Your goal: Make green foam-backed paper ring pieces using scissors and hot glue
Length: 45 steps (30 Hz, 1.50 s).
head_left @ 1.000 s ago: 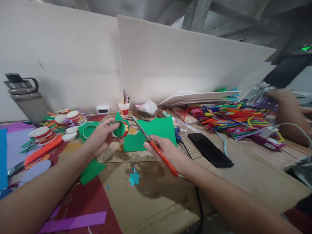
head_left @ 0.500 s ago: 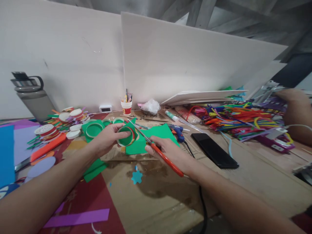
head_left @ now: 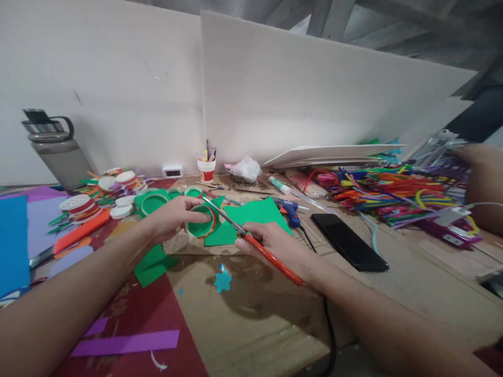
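Over cardboard (head_left: 220, 335), the right hand (head_left: 272, 242), grip closed, holds scissors (head_left: 257, 244) diagonally, pointing forward-left; left hand (head_left: 173, 217) pinches a ring (head_left: 199, 229).

Brown cardboard (head_left: 243, 335) makes up the work surface, with a red panel (head_left: 157, 309) at its front left. A purple strip (head_left: 129, 343) lies on the red. On the brown rest a small blue star (head_left: 223, 281), a green sheet (head_left: 257, 217), a glue gun (head_left: 291, 214) and a black phone (head_left: 349, 242). A cup of pens (head_left: 206, 172) stands near the back; pipe cleaners (head_left: 381, 188) lie heaped at the right.
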Motion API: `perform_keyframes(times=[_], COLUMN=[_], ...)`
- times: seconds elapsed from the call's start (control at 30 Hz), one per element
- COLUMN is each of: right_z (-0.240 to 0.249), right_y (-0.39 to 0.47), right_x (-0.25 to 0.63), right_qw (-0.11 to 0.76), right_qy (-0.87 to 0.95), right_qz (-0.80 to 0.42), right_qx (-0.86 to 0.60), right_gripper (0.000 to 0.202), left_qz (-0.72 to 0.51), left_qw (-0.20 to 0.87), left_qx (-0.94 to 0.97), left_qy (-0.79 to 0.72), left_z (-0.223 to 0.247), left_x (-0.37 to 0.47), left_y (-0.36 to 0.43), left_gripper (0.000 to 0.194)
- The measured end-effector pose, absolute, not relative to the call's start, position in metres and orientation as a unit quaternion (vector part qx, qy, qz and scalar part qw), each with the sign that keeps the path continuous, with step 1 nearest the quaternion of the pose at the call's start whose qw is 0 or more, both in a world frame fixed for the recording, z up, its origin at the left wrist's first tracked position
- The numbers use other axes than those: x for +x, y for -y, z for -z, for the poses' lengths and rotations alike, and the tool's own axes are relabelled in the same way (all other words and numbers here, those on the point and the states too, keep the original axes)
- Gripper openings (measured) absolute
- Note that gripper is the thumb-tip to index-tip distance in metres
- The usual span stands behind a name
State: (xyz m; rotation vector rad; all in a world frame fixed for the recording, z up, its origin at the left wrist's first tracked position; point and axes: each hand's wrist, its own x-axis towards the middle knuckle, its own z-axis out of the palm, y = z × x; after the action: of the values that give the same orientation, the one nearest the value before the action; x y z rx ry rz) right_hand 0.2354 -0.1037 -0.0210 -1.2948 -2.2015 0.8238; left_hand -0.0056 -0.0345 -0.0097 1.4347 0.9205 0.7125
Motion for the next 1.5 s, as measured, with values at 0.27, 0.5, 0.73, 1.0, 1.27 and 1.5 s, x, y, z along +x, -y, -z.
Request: perform_keyframes(times=[0.27, 0.5, 0.73, 1.0, 1.27, 1.5], right_z=[0.019, 0.028, 0.033, 0.047, 0.051, 0.057], right_y=[0.107, 0.094, 0.093, 0.087, 0.082, 0.082], right_x=[0.232, 0.243, 0.245, 0.244, 0.247, 0.249], right_qw=[0.192, 0.195, 0.129, 0.049, 0.076, 0.063], right_qy=[0.8, 0.797, 0.793, 0.748, 0.774, 0.822], right_qz=[-0.292, -0.208, -0.082, -0.012, -0.035, -0.031], right_qx=[-0.487, -0.532, -0.589, -0.662, -0.628, -0.565], right_gripper=[0.043, 0.043, 0.034, 0.036, 0.034, 0.04], left_qz=[-0.271, -0.433, -0.546, -0.543, -0.565, -0.563], left_qw=[0.626, 0.61, 0.545, 0.479, 0.505, 0.517], left_qx=[0.611, 0.493, 0.457, 0.513, 0.489, 0.478], left_qy=[-0.402, -0.444, -0.443, -0.461, -0.432, -0.431], left_z=[0.015, 0.024, 0.051, 0.073, 0.071, 0.076], left_x=[-0.015, -0.019, -0.021, -0.027, -0.023, -0.027], left_y=[0.027, 0.012, 0.0, -0.004, 0.0, -0.004], left_gripper=[0.029, 0.022, 0.023, 0.035, 0.031, 0.033])
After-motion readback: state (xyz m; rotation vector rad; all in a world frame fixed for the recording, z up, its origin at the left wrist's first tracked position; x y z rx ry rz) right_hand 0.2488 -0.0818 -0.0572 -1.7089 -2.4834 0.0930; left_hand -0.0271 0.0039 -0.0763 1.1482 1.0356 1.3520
